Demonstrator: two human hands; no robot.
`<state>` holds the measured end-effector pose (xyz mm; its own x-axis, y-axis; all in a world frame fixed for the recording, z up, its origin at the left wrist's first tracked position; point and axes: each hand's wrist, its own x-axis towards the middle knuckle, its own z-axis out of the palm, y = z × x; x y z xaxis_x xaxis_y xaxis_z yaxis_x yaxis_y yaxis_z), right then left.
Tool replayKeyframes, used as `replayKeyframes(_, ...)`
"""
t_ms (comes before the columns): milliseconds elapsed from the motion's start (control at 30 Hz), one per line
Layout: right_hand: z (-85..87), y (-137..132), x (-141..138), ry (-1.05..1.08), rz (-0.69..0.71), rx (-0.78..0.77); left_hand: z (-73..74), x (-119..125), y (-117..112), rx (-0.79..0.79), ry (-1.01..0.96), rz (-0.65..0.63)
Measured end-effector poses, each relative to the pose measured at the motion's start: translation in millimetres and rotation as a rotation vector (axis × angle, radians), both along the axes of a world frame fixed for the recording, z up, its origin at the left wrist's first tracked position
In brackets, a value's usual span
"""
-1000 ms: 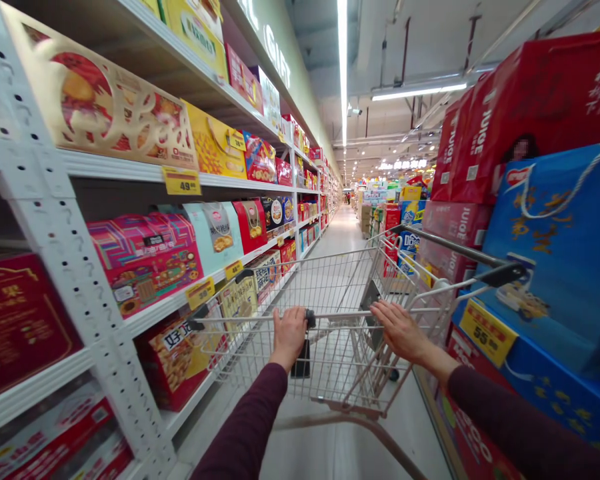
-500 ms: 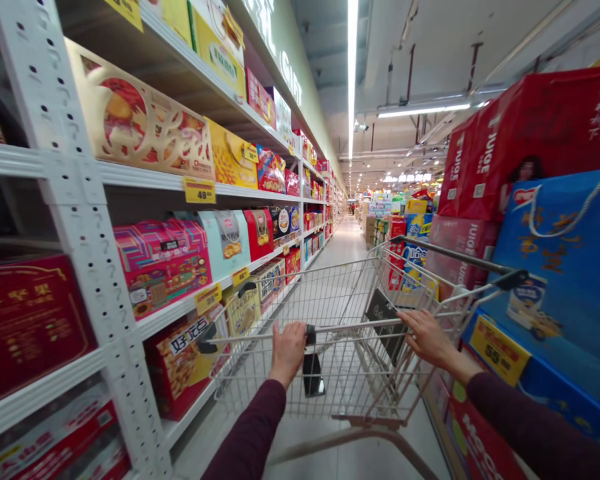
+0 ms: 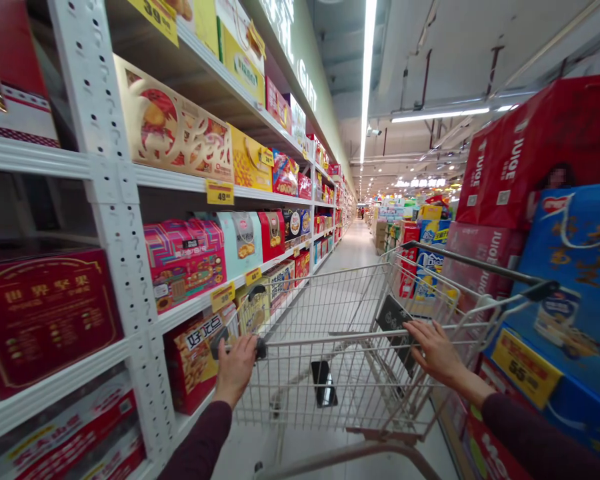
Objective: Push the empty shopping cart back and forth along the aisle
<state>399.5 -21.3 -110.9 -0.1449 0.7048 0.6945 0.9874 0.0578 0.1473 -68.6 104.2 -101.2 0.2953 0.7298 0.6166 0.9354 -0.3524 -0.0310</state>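
Note:
A wire shopping cart (image 3: 300,343) stands sideways before me, its dark handle bar (image 3: 473,260) at the right. My left hand (image 3: 236,367) is wrapped round the near rim at the left corner, beside a black plastic corner piece. Farther right, my right hand (image 3: 437,350) has its fingers bent over the same rim, close to a dark panel (image 3: 397,327) in the cart. A black smartphone (image 3: 325,385) lies on the wire bottom of the basket, seen through the near side.
White metal shelves (image 3: 113,167) with boxed gift foods and yellow price tags (image 3: 220,192) line the left. Stacked red gift bags (image 3: 505,167) and a blue gift bag (image 3: 570,267) stand close on the right. A pale-floored aisle (image 3: 357,237) runs ahead between them.
My left hand has moved left along the rim to the cart's corner. The phone now shows farther right and flatter. The view has shifted slightly left; my right hand stays on the rim.

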Motion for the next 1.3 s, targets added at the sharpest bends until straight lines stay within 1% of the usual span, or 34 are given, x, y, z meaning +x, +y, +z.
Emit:
replayKeyframes(33, -1.2, 0, -2, 0.004, -0.007, 0.013, -0.4, -12, 3, -0.013, -0.007, 0.035)
replayKeyframes(100, -2.5, 1, -7, 0.009, -0.019, 0.026, -1.7, -24, 6, -0.033, -0.031, 0.081)
replayKeyframes(200, -2.2, 2, -11, 0.0, -0.032, 0.025, -4.8, -23, 10, -0.037, -0.065, 0.114)
replayKeyframes(300, -1.8, 1, -9, -0.021, -0.029, 0.018, -6.0, -21, 13, -0.043, -0.053, 0.132)
replayKeyframes(467, -3.2, -1, -3, -0.071, 0.012, 0.021, 0.2, -40, 21, -0.137, 0.058, 0.115)
replayKeyframes(567, -3.5, -1, -7, -0.06, -0.01, 0.03, 4.2, -43, 22, -0.183, 0.068, 0.171)
replayKeyframes(667, -2.8, 0, -15, -0.034, -0.051, 0.025, 5.7, -33, 18, -0.188, 0.072, 0.194)
replayKeyframes(867, 0.1, -1, -23, 0.002, -0.083, -0.021, 6.6, -3, 7, -0.167, 0.068, 0.149)
replayKeyframes(933, 1.8, -2, -25, 0.016, -0.096, -0.033, 6.4, 12, 3, -0.158, 0.051, 0.11)
replayKeyframes(1100, 7.0, -4, -32, 0.052, -0.125, -0.068, 7.2, 69, -11, -0.084, -0.005, -0.051)
replayKeyframes(1167, 8.9, -4, -33, 0.06, -0.125, -0.084, 9.9, 85, -17, -0.072, -0.009, -0.091)
replayKeyframes(1233, 10.3, -5, -33, 0.064, -0.118, -0.09, 13.5, 89, -21, -0.079, -0.003, -0.119)
replayKeyframes(1300, 11.0, -6, -32, 0.068, -0.103, -0.092, 16.4, 81, -20, -0.088, 0.006, -0.126)
